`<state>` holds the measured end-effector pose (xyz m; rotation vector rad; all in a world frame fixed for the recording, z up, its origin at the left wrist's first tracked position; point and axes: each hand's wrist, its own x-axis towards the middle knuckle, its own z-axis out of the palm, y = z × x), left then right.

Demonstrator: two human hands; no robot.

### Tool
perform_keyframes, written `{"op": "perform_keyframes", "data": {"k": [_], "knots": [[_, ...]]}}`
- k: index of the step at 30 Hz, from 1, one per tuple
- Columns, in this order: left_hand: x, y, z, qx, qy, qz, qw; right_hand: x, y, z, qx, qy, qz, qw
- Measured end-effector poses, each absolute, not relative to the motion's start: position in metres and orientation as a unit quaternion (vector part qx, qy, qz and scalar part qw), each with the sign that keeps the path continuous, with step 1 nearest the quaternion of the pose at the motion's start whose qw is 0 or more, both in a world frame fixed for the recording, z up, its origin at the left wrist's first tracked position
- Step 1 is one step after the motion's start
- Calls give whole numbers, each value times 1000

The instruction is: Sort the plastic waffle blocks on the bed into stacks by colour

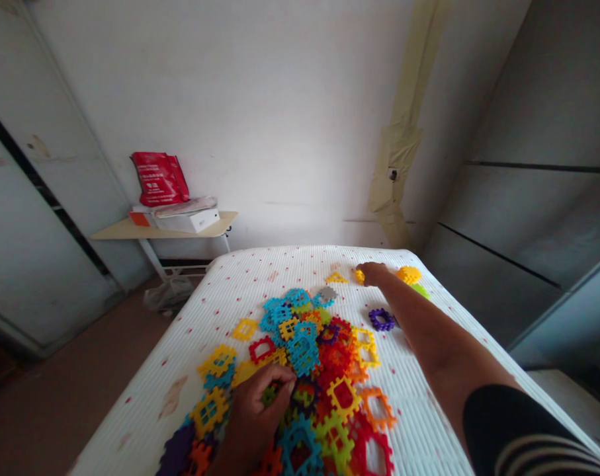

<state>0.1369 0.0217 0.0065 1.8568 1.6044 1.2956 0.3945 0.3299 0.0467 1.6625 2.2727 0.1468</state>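
A heap of interlocking plastic building pieces with notched edges covers the near middle of the bed-like surface. Over its near left part, my left hand point(260, 403) is closed with thumb and fingers together; what they hold is hidden, though some green shows by the fingers. My right arm reaches to the far right, where my right hand point(372, 272) grips a yellow piece point(360, 277). Left of that hand lies a yellow triangular piece point(336, 277). To its right are a stack of yellow pieces point(409, 274) and a green piece point(421, 290). A purple square frame point(380, 320) rests nearer.
The pieces lie on a white ribbed cover point(180, 344) with red dots. At the back left, a small table point(118, 231) carries a white box point(200, 220) and a red bag point(158, 178). Grey cabinets point(542, 218) stand on the right, and a wall is behind.
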Motion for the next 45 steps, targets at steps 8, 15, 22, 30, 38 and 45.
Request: {"op": "perform_keyframes", "data": {"k": [8, 15, 22, 30, 38, 45], "knots": [[138, 24, 9, 661, 557, 469, 181, 391, 326, 42, 579, 795, 66, 169], [140, 23, 8, 649, 559, 480, 192, 381, 306, 62, 577, 802, 91, 127], [141, 21, 13, 638, 556, 486, 217, 365, 223, 87, 484, 867, 121, 18], [133, 19, 21, 568, 534, 559, 282, 394, 94, 16, 338, 926, 37, -165], [132, 37, 35, 677, 574, 435, 150, 405, 74, -15, 312, 921, 11, -231], [146, 63, 28, 740, 615, 255, 89, 400, 76, -15, 324, 916, 3, -235]]}}
